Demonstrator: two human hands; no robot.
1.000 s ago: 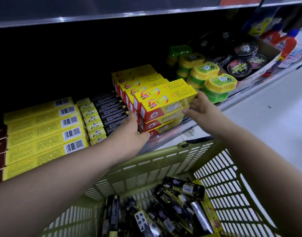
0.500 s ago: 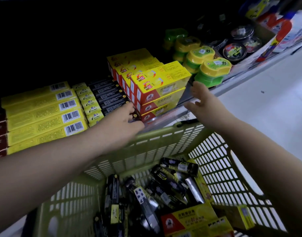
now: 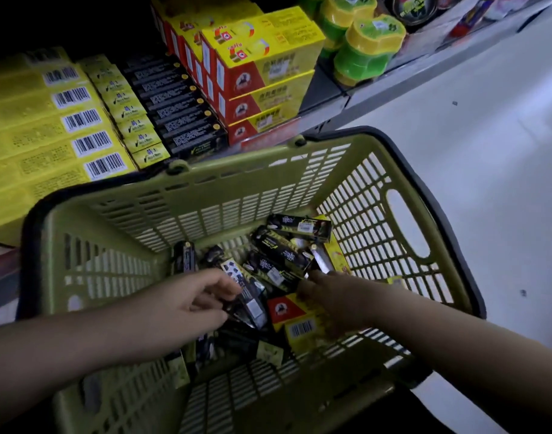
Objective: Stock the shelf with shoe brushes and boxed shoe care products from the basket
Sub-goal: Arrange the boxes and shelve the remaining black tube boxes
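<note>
The green basket (image 3: 262, 195) stands below the shelf and holds several black boxed products (image 3: 284, 252) and a yellow and red box (image 3: 295, 322). My left hand (image 3: 199, 303) is down in the basket, its fingers and thumb curled round the end of a black brush pack (image 3: 252, 303). Over the right part of the yellow and red box lies my right hand (image 3: 334, 297), blurred, so its hold is unclear. On the shelf (image 3: 327, 109) are stacked yellow and red boxes (image 3: 262, 67), black boxes (image 3: 177, 108) and long yellow boxes (image 3: 49, 133).
Green and yellow tubs (image 3: 365, 48) and round tins (image 3: 415, 7) fill the shelf to the right. The basket has a black rim and handle (image 3: 431, 183). Pale floor (image 3: 487, 151) lies to the right of the basket.
Both hands have left the boxes on the shelf and dropped into the basket. The view has tilted down from the shelf onto the basket.
</note>
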